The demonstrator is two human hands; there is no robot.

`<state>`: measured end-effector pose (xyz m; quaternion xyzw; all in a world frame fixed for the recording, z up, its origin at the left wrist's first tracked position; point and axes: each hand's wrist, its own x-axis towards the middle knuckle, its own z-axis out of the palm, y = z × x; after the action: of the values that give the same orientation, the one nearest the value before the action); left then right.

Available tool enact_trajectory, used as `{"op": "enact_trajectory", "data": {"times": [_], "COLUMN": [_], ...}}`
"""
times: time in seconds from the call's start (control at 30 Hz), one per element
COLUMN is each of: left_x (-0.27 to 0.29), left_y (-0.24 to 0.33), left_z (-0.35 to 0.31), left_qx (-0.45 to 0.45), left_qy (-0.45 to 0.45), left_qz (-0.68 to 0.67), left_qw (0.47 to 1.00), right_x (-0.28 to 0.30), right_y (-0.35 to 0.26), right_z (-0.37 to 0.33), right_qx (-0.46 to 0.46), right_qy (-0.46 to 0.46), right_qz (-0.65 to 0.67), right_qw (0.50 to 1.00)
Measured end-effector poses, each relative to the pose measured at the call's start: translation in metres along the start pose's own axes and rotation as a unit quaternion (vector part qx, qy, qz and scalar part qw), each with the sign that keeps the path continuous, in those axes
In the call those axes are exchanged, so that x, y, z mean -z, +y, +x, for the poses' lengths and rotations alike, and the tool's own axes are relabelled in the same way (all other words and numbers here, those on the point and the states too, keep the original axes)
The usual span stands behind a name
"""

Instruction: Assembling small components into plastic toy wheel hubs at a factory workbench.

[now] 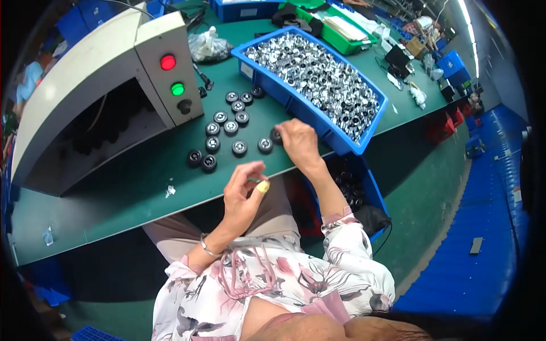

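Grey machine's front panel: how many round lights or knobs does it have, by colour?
Red light: 1
Green light: 1
Black knob: 1
Total: 3

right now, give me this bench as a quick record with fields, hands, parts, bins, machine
left hand: left hand raised above the table edge, fingers pinched together, pale cover on one fingertip, what it holds too small to tell
right hand: right hand resting on a round black part at the end of a row
parts: black round parts with silver centres laid in loose rows on the green table
bin: blue bin full of shiny small parts, right of the rows
machine: beige box with red light above green light
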<state>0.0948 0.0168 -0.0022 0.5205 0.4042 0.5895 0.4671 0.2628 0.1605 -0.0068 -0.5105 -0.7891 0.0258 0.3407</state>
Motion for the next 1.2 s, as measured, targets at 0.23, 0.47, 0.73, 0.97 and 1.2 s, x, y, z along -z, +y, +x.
{"op": "enact_trajectory", "data": {"times": [0.23, 0.47, 0.73, 0.97, 1.2], "left_x": [0.034, 0.049, 0.046, 0.032, 0.033], "left_y": [0.009, 0.013, 0.010, 0.030, -0.001], "left_z": [-0.023, -0.027, -0.035, -0.001, -0.027], "left_qx": [-0.023, -0.035, 0.004, 0.143, 0.188], "left_qy": [0.012, 0.028, 0.013, -0.049, -0.062], "left_qz": [0.079, 0.089, 0.024, -0.342, -0.376], "left_qw": [0.997, 0.995, 1.000, 0.928, 0.905], "right_x": [-0.016, -0.057, 0.002, 0.060, 0.057], "right_y": [-0.042, -0.024, -0.029, -0.087, -0.087], "right_z": [0.065, 0.105, 0.056, -0.020, -0.064], "right_qx": [0.086, 0.160, 0.164, 0.199, 0.187], "right_qy": [-0.052, -0.169, -0.118, -0.143, -0.097], "right_qz": [-0.141, -0.197, -0.099, 0.332, 0.315], "right_qw": [0.985, 0.952, 0.974, 0.911, 0.925]}}
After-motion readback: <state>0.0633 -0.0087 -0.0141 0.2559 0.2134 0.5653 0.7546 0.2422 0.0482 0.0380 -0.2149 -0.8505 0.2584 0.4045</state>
